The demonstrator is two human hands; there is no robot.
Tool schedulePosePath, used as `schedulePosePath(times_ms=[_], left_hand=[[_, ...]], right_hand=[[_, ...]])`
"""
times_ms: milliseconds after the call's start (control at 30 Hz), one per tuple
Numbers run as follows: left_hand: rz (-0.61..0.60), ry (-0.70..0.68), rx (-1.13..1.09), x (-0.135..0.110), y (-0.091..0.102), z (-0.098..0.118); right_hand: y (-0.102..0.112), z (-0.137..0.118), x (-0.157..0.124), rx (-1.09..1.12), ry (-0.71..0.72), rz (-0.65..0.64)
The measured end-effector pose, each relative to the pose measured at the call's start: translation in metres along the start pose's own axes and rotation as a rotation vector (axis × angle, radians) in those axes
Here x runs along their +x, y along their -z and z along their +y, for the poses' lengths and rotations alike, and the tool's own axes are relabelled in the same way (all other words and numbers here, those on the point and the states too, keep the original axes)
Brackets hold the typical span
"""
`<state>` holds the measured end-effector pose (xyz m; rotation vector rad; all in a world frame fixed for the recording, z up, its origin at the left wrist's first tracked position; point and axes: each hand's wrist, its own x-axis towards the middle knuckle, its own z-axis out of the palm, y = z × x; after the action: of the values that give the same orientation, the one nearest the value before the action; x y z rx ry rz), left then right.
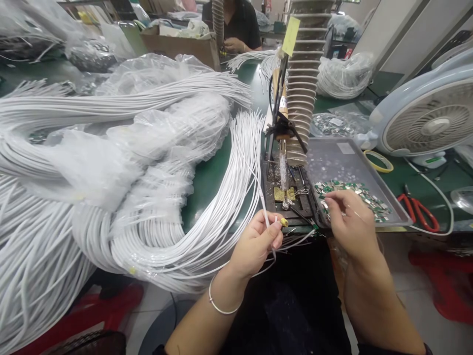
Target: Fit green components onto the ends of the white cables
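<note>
My left hand (258, 241) is closed in a pinch on the end of a thin white cable (254, 182) that runs up toward the big bundles. Its stripped wire ends stick out to the right. My right hand (345, 217) reaches over the front rim of a grey tray (343, 158), fingers curled over a heap of small green circuit boards (351, 195). Whether it holds one is hidden. Between my hands stands a soldering jig (284, 195) with a brass pad.
Large bundles of white cables (111, 187) in clear plastic bags fill the green bench at left. A ribbed extraction hose (306, 74) rises behind the jig. A white fan (428, 118), yellow tape roll (379, 160) and red-handled pliers (419, 212) lie right. Another person sits at the far side.
</note>
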<state>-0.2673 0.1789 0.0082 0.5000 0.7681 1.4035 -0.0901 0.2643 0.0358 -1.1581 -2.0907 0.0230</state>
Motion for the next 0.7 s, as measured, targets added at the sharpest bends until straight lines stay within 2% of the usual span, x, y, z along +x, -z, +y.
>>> schedulePosePath(times_ms=[167,300,467,700], left_hand=[[0.027,-0.008,0.040,0.000,0.000,-0.001],[0.021,0.011,0.067,0.001,-0.003,0.000],[0.001,-0.009,0.070,0.005,-0.006,0.001],[0.041,-0.053,0.111,0.006,-0.010,0.001]], right_hand=[[0.000,-0.025,-0.011,0.190,0.052,0.029],[-0.005,-0.038,-0.018,0.307,0.078,0.003],[-0.014,-0.046,-0.020,0.430,0.044,-0.066],[-0.022,-0.049,-0.023,0.503,-0.010,-0.078]])
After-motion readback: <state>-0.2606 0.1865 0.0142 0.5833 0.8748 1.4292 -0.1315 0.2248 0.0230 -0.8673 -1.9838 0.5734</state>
